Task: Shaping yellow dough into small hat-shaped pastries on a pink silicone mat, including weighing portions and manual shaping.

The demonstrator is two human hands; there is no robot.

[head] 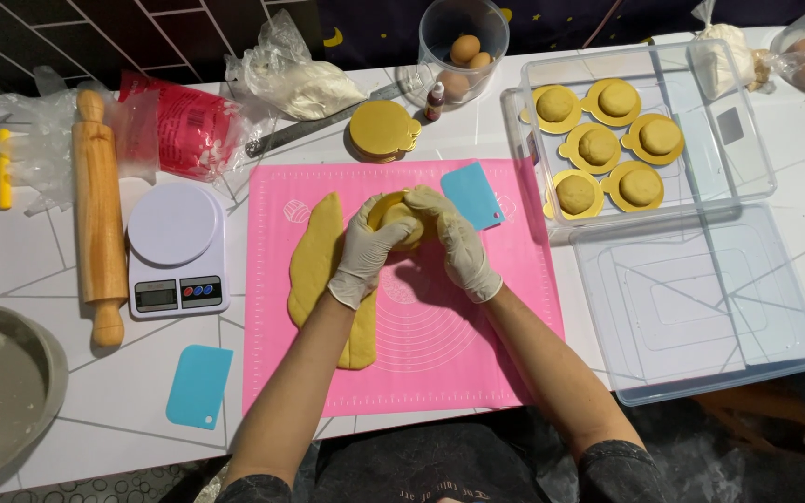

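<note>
Both hands wear pale disposable gloves. The left hand (368, 247) and right hand (458, 244) meet over the upper middle of the pink silicone mat (440, 354), fingers curled closed around a yellow dough ball (397, 219) cupped between them; only part of the ball shows. A long strip of yellow dough (317, 265) lies along the mat's left edge, and a blue scraper (471, 195) sits near the mat's top edge, just right of the hands. Toward the desk's right rear, a clear plastic tray (747, 140) holds six dough balls on gold discs (596, 146); its clear lid (701, 307) lies in front of it. A clear tub (440, 28) at the rear edge contains eggs. Left of the mat stand a white kitchen scale (177, 250) and a wooden rolling pin (99, 219). The desk (11, 251) is white with a thin-lined tile pattern; a dark tiled wall is behind.
</note>
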